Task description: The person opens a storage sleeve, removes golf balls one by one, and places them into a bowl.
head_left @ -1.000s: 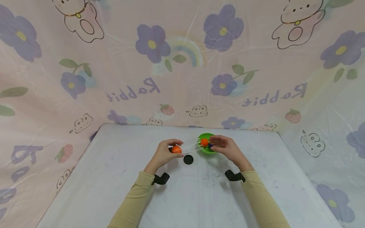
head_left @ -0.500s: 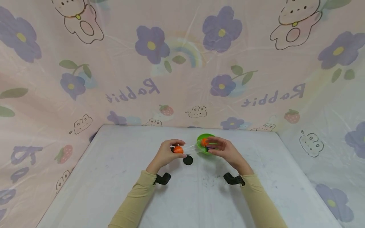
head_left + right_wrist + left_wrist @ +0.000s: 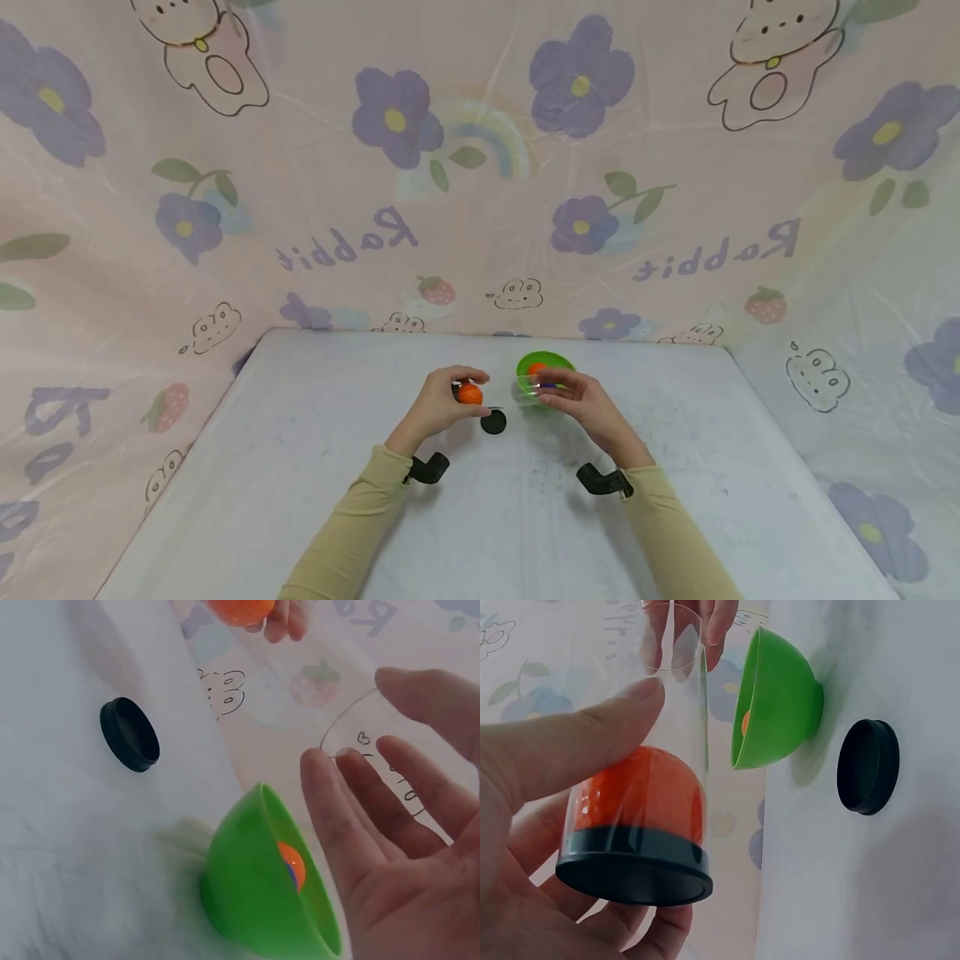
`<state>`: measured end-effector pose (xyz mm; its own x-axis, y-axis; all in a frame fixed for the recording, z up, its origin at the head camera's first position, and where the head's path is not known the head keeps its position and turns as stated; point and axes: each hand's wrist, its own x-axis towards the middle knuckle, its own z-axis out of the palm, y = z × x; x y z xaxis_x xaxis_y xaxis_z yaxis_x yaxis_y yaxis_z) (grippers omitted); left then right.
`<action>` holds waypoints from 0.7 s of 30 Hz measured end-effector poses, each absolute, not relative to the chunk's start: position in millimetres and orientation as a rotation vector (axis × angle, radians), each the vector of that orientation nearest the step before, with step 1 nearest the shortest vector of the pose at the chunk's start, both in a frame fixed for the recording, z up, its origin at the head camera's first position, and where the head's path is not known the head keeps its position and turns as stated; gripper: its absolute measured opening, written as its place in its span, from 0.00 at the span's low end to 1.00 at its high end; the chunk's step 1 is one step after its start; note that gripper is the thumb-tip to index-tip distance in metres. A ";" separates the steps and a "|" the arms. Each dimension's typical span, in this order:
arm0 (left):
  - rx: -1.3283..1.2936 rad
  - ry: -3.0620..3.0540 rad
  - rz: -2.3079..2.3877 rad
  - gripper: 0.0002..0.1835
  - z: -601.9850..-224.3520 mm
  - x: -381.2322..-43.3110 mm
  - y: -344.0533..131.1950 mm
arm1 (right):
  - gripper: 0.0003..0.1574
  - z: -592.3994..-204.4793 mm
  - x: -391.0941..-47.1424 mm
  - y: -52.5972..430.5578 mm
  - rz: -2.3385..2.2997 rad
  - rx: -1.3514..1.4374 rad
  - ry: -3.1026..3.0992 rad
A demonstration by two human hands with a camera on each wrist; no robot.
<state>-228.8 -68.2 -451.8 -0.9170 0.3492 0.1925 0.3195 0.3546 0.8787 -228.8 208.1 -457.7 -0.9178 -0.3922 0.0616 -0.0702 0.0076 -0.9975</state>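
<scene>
My left hand grips a clear tube with a black cap on its near end. Inside, against the cap, sits an orange ball. My right hand is at the tube's far, uncapped end, thumb on one side of the rim and fingers on the other; no ball shows in it. Beneath that hand stands a green bowl holding an orange ball and something blue, mostly hidden by its wall. A loose black cap lies on the table below the tube.
A white cloth covers the table, its far edge just behind the bowl. Patterned curtains with flowers and rabbits enclose the back and sides. Each wrist bears a black camera mount.
My right hand has moved left from over the bowl to the tube's open end. My left hand, with the tube, has shifted slightly right. The bowl and loose cap stay put.
</scene>
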 end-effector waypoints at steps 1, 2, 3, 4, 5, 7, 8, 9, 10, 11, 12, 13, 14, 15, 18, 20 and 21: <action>0.637 2.568 1.642 0.26 -451.7 -229.1 -68.3 | 0.32 -459.1 -229.0 208.1 -2.007 -0.470 2.050; 0.638 2.574 1.634 0.26 -451.3 -229.1 -68.3 | 0.32 -460.6 -229.2 208.1 -2.005 -0.463 2.057; 0.638 2.580 1.626 0.26 -450.8 -229.1 -68.3 | 0.31 -462.1 -229.6 208.0 -2.002 -0.457 2.065; 0.640 2.587 1.619 0.26 -450.3 -229.5 -68.3 | 0.31 -463.4 -230.0 208.0 -2.006 -0.453 2.065; 0.642 2.592 1.614 0.26 -449.7 -229.9 -68.1 | 0.30 -464.7 -230.4 207.9 -2.012 -0.451 2.062; 0.640 2.604 1.603 0.26 -448.5 -230.8 -68.1 | 0.29 -466.6 -230.6 207.0 -2.033 -0.445 2.050; 0.636 2.607 1.600 0.26 -447.4 -230.9 -68.1 | 0.28 -467.6 -230.6 206.4 -2.045 -0.442 2.038; 0.640 2.609 1.595 0.26 -446.6 -231.0 -68.4 | 0.28 -468.4 -230.3 205.9 -2.056 -0.438 2.025; 0.644 2.608 1.595 0.26 -445.8 -231.3 -68.5 | 0.28 -468.8 -229.8 205.2 -2.064 -0.434 2.019; 0.648 2.604 1.597 0.26 -444.9 -231.4 -68.5 | 0.28 -469.4 -229.4 204.6 -2.069 -0.428 2.016; 0.653 2.604 1.596 0.26 -444.0 -231.4 -68.6 | 0.28 -469.5 -228.7 203.9 -2.073 -0.422 2.014; 0.663 2.605 1.596 0.26 -443.2 -231.4 -68.6 | 0.28 -470.0 -228.4 203.4 -2.078 -0.417 2.004; 0.674 2.608 1.593 0.26 -442.3 -231.5 -68.6 | 0.28 -470.1 -227.9 203.0 -2.079 -0.412 2.001; 0.685 2.612 1.590 0.26 -441.5 -231.7 -68.6 | 0.29 -470.0 -227.2 202.7 -2.078 -0.409 2.002; 0.702 2.624 1.583 0.26 -440.0 -232.7 -68.6 | 0.30 -469.9 -226.1 201.7 -2.079 -0.399 1.997; 0.710 2.628 1.579 0.25 -439.9 -233.4 -68.8 | 0.30 -470.5 -225.7 201.4 -2.075 -0.396 1.998; 0.715 2.631 1.574 0.25 -440.2 -233.4 -69.1 | 0.30 -471.1 -225.6 201.4 -2.070 -0.395 1.999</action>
